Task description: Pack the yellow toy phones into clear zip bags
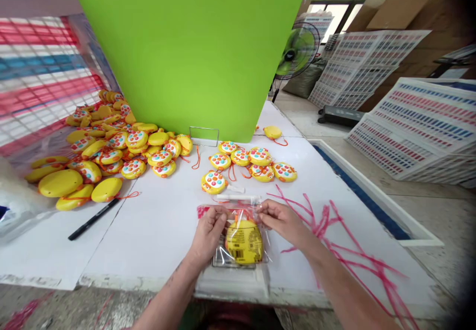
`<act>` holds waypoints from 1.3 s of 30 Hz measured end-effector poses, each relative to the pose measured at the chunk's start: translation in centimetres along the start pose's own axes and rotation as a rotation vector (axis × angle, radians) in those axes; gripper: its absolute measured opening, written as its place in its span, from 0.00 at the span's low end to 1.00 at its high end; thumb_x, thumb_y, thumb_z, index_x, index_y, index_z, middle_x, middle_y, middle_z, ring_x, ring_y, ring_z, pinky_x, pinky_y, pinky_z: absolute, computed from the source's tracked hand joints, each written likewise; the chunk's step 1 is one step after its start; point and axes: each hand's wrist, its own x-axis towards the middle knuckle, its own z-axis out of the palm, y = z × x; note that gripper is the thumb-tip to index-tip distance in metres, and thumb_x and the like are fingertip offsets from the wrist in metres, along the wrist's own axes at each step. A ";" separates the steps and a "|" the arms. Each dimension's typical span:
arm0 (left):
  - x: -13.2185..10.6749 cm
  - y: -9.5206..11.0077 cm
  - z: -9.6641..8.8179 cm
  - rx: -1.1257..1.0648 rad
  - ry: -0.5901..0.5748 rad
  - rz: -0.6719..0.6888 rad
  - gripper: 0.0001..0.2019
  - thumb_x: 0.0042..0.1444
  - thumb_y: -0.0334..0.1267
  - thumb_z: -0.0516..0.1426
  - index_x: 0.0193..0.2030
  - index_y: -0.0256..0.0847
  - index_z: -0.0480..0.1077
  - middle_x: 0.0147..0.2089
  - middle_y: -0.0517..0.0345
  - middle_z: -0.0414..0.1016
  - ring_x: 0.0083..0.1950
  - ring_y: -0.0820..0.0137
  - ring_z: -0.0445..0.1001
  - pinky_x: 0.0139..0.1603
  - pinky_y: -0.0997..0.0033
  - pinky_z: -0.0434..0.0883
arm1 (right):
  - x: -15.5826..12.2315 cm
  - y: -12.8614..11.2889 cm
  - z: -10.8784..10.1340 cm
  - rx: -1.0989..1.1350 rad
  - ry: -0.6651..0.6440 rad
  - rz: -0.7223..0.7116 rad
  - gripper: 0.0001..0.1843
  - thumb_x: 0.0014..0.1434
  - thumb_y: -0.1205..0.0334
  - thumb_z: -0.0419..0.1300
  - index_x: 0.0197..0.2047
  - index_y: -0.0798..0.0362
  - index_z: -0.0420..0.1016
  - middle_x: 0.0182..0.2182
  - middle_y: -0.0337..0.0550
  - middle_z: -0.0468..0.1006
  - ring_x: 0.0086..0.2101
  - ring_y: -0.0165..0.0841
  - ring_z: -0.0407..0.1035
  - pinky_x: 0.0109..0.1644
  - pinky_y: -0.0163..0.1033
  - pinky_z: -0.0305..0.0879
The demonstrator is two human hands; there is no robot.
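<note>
A transparent plastic bag (265,256) lies at the near side of the table, with a yellow toy (244,243) in it. Black print and a barcode show over the toy's back. My left hand (208,233) pinches the bag's upper left edge between thumb and fingers. At the upper right corner, my right hand (283,219) grips the same bag in a closed pinch. A stack of transparent bags (232,286) lies beneath, at the table's front edge. Just beyond the hands is a white marker-like tube (238,198).
Several yellow toys with coloured dots (241,157) lie ahead, and a large heap (111,144) fills the left. A black marker (92,218) rests at left; pink strips (345,246) sprawl at right. A green board (189,57) stands behind. White crates (420,127) are on the floor.
</note>
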 end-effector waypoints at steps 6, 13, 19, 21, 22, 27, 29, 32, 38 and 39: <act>0.0 0.7 0.0 -0.053 -0.037 -0.009 0.16 0.57 0.44 0.54 0.46 0.37 0.72 0.44 0.51 0.77 0.42 0.65 0.74 0.40 0.69 0.69 | -0.9 0.7 -2.1 0.182 0.054 0.048 0.06 0.51 0.60 0.62 0.31 0.52 0.70 0.24 0.39 0.76 0.23 0.28 0.65 0.29 0.35 0.61; -0.3 0.5 -0.5 -0.026 0.023 -0.011 0.07 0.49 0.36 0.51 0.24 0.39 0.66 0.22 0.61 0.67 0.27 0.72 0.66 0.29 0.75 0.62 | -0.5 1.5 -1.4 0.295 0.000 0.031 0.06 0.49 0.63 0.60 0.24 0.52 0.68 0.20 0.35 0.71 0.21 0.26 0.61 0.27 0.34 0.57; -0.1 0.0 -0.6 -0.016 0.037 0.084 0.17 0.56 0.46 0.52 0.22 0.38 0.62 0.21 0.64 0.61 0.25 0.75 0.60 0.28 0.75 0.59 | -0.2 0.7 -1.4 0.234 0.050 0.083 0.17 0.56 0.47 0.57 0.38 0.53 0.71 0.26 0.40 0.76 0.24 0.29 0.65 0.28 0.36 0.61; -0.1 -0.1 -0.4 -0.032 0.033 0.051 0.18 0.57 0.49 0.54 0.23 0.37 0.64 0.22 0.63 0.64 0.26 0.75 0.63 0.29 0.76 0.61 | -0.3 0.6 -1.1 0.164 -0.033 0.070 0.20 0.55 0.46 0.58 0.42 0.53 0.72 0.25 0.39 0.76 0.23 0.29 0.66 0.28 0.35 0.62; -0.1 -0.1 -0.3 -0.033 0.026 0.030 0.18 0.56 0.50 0.54 0.24 0.37 0.66 0.23 0.62 0.67 0.27 0.74 0.65 0.30 0.76 0.62 | -0.3 0.5 -1.0 0.140 -0.068 0.059 0.20 0.55 0.47 0.60 0.44 0.53 0.72 0.24 0.38 0.75 0.23 0.29 0.66 0.28 0.35 0.62; -0.2 0.3 -0.2 0.041 -0.005 -0.019 0.21 0.57 0.53 0.54 0.35 0.35 0.74 0.28 0.55 0.75 0.32 0.69 0.73 0.35 0.72 0.68 | -0.4 -0.7 -4.4 -0.098 0.258 0.002 0.22 0.55 0.52 0.60 0.52 0.50 0.71 0.26 0.40 0.79 0.29 0.35 0.73 0.36 0.41 0.70; -0.2 0.4 -0.2 0.048 -0.016 -0.026 0.22 0.57 0.54 0.53 0.35 0.34 0.74 0.28 0.55 0.74 0.33 0.69 0.73 0.36 0.71 0.69 | -0.2 -1.7 -7.3 -0.209 0.692 -0.105 0.21 0.54 0.53 0.61 0.51 0.50 0.72 0.27 0.42 0.79 0.29 0.38 0.75 0.37 0.46 0.71; -0.1 0.4 -0.1 0.064 -0.023 -0.018 0.22 0.57 0.54 0.53 0.32 0.34 0.74 0.26 0.56 0.72 0.31 0.70 0.72 0.34 0.72 0.69 | 0.5 -3.0 -11.1 -0.210 1.261 -0.485 0.21 0.59 0.55 0.56 0.55 0.49 0.66 0.37 0.48 0.79 0.38 0.42 0.75 0.43 0.52 0.71; -0.2 0.4 -0.1 0.146 -0.032 0.004 0.20 0.59 0.51 0.51 0.32 0.35 0.73 0.26 0.56 0.72 0.31 0.70 0.72 0.33 0.73 0.68 | 6.0 -0.8 -11.9 -0.523 0.888 -0.290 0.27 0.57 0.55 0.55 0.59 0.52 0.61 0.57 0.55 0.65 0.55 0.46 0.63 0.55 0.53 0.63; -0.3 0.4 -0.1 0.177 -0.028 0.016 0.20 0.60 0.50 0.50 0.32 0.35 0.72 0.26 0.56 0.72 0.30 0.70 0.72 0.32 0.73 0.67 | 7.0 0.0 -11.5 -0.563 0.804 -0.212 0.28 0.54 0.56 0.57 0.58 0.54 0.62 0.58 0.57 0.64 0.57 0.47 0.60 0.57 0.54 0.60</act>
